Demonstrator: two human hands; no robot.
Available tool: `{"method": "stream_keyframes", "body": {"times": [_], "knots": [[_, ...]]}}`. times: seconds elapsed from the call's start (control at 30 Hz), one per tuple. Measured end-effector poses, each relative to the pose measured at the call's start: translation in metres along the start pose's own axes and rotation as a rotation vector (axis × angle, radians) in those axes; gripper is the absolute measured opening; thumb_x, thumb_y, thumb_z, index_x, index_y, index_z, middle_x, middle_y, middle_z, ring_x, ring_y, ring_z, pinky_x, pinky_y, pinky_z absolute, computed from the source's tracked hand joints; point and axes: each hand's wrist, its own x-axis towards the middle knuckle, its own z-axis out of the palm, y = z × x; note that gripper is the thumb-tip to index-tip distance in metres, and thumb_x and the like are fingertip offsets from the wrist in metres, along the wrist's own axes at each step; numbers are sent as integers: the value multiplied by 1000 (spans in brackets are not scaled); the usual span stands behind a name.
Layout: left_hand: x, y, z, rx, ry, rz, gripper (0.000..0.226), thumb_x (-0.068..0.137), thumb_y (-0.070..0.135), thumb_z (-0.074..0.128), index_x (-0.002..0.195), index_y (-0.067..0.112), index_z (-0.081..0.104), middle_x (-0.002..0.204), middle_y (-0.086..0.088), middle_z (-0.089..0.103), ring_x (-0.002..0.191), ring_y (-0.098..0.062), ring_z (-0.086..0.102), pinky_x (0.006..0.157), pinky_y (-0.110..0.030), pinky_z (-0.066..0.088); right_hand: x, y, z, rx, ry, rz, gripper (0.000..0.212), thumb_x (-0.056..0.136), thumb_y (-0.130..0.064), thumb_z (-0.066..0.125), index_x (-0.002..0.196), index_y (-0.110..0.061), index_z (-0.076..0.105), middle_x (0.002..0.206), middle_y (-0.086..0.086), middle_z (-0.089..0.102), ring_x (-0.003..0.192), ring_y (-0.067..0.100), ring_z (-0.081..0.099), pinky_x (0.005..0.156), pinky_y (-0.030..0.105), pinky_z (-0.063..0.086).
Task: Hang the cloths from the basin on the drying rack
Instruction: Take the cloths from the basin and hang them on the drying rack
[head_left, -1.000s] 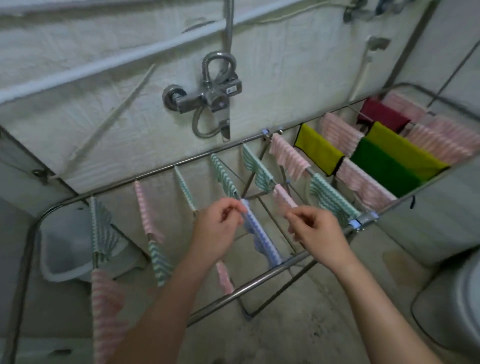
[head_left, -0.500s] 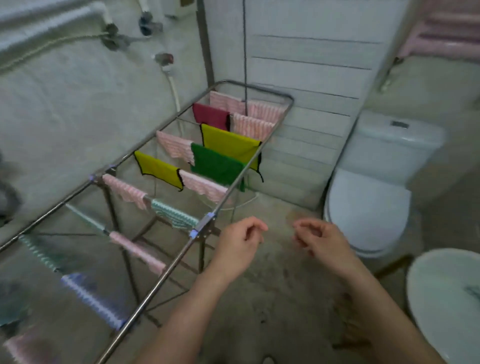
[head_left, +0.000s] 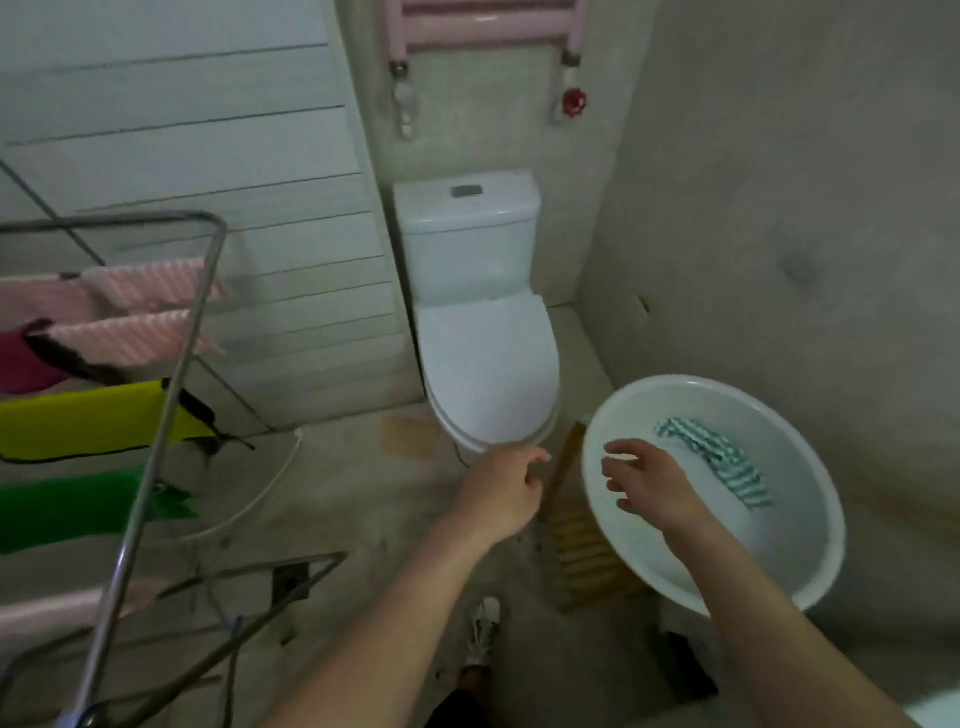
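A white round basin (head_left: 810, 582) sits at the lower right on a wooden slatted stool (head_left: 576, 540). One green-and-white striped cloth (head_left: 714, 460) lies inside it, near the far wall of the bowl. My right hand (head_left: 649, 483) hovers over the basin's left part, fingers spread, holding nothing, a short way left of the cloth. My left hand (head_left: 501, 493) is just outside the basin's left rim, loosely curled and empty. The metal drying rack (head_left: 171, 374) stands at the left with pink, maroon, yellow and green cloths hung on it.
A white toilet (head_left: 483, 338) with its lid down stands straight ahead, close to the basin. A pink wall radiator (head_left: 483, 21) with a red valve (head_left: 574, 101) is above it. A white hose (head_left: 260, 499) runs over the concrete floor. My shoe (head_left: 483, 631) shows below.
My view swung right from the rack to the toilet and basin. Both hands let go of the cloths on the rack and moved right; the right one is now over the basin.
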Motion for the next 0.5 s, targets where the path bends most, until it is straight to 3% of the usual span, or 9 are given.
{"method": "stream_keyframes", "body": {"times": [0.2,0.43,0.5], "knots": [[83,16,27,98,-233,99,44,93,14,47,136,22,47,134,-5,53,117,-23,54,94,-35,48,57,24,-31,148,131,252,33,90,-19,61,122,-15,53,99,11,60,81,21,56,69,35,45],[130,23,60,216,-294,246,42,86,8,46,127,12,56,131,-9,53,119,-29,49,98,-40,45,94,63,-58,120,241,416,47,88,-17,63,131,-18,43,91,11,55,76,19,51,63,32,47],[146,29,79,254,-317,285,37,86,8,46,120,11,61,124,-9,57,115,-28,51,95,-38,46,109,80,-73,77,309,466,54,87,-16,64,135,-20,40,106,14,55,84,24,53,73,39,52]]}}
